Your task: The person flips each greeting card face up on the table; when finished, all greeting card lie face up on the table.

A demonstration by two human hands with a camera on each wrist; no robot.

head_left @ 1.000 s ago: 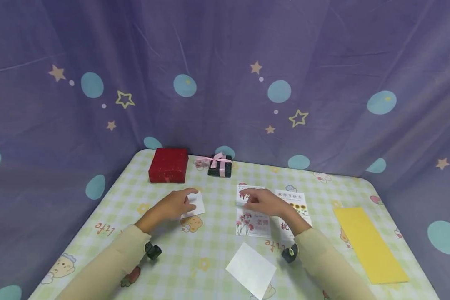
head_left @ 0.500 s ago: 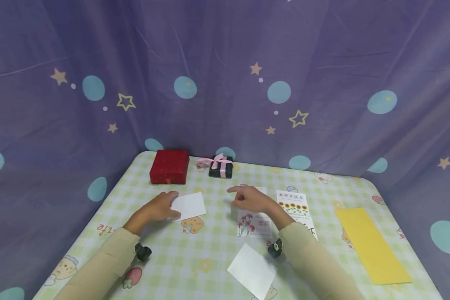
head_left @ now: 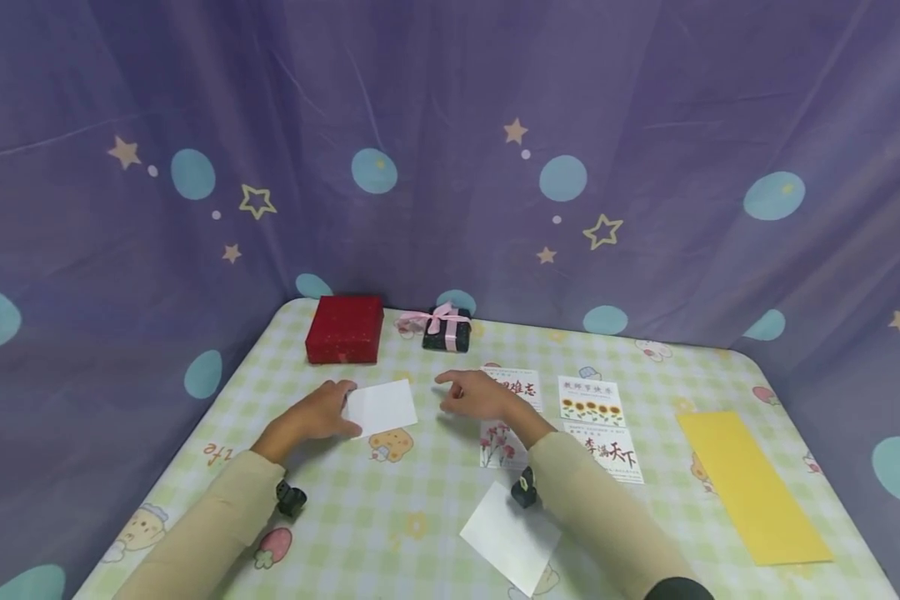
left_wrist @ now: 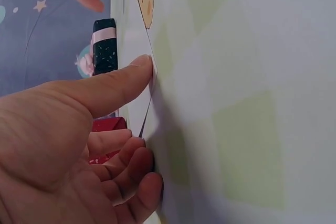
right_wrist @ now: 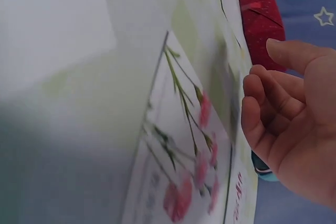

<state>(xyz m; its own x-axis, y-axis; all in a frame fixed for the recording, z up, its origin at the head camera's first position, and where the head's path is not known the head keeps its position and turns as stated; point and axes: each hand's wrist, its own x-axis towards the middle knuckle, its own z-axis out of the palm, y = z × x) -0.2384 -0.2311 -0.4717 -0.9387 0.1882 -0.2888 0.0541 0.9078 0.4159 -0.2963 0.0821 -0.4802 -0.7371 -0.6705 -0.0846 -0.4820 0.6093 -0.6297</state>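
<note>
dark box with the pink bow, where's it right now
In the head view, the dark box sits at the back of the table, just right of the red box.

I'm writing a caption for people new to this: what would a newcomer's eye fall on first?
Probably the long yellow sheet, bright against the pale checked cloth on the right side. Next, the red box at the back left, with a small dark box to its right. Nearer the person, the left hand touches the left end of a plain white card.
</note>
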